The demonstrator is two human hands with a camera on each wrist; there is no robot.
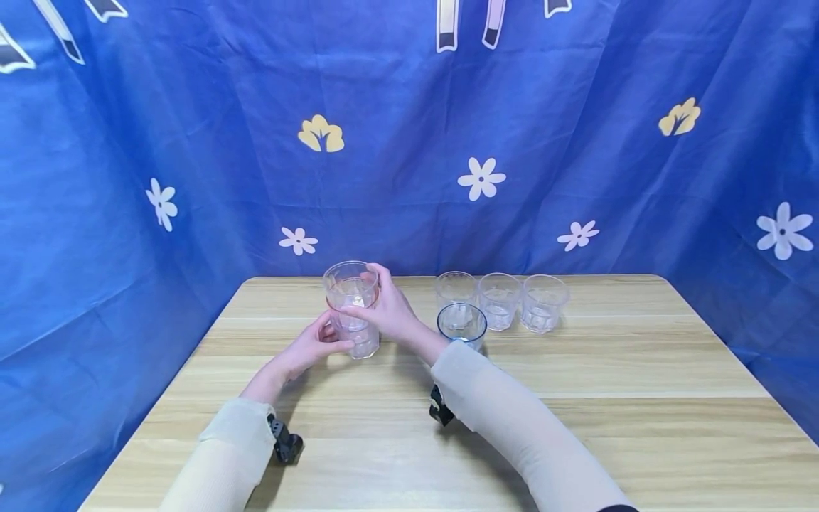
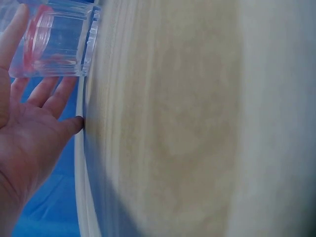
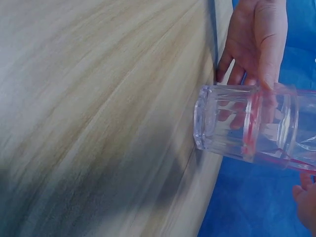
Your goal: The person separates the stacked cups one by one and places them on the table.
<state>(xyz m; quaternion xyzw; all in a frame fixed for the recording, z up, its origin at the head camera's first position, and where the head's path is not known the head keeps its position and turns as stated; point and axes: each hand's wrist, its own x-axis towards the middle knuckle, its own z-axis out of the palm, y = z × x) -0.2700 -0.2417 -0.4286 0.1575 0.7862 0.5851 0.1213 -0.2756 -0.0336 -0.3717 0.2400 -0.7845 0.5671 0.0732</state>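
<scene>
A stack of clear plastic cups stands upright at the table's back left, one cup set into another. A reddish line marks the rim of the lower cup (image 1: 365, 346). My left hand (image 1: 313, 347) holds this lower cup, thumb in front and the other fingers behind, as the left wrist view shows. Higher up, my right hand (image 1: 393, 311) grips the upper cup (image 1: 348, 279) from the right side. In the right wrist view, the left hand (image 3: 259, 44) is at the lower cup (image 3: 227, 118), while only a few right fingers (image 3: 307, 200) show at the edge.
Right of the stack, a blue-rimmed cup (image 1: 462, 323) stands partly behind the right forearm. Three clear cups (image 1: 499, 302) form a row behind and beside it. The wooden table (image 1: 608, 384) ends at a blue patterned curtain (image 1: 397, 199).
</scene>
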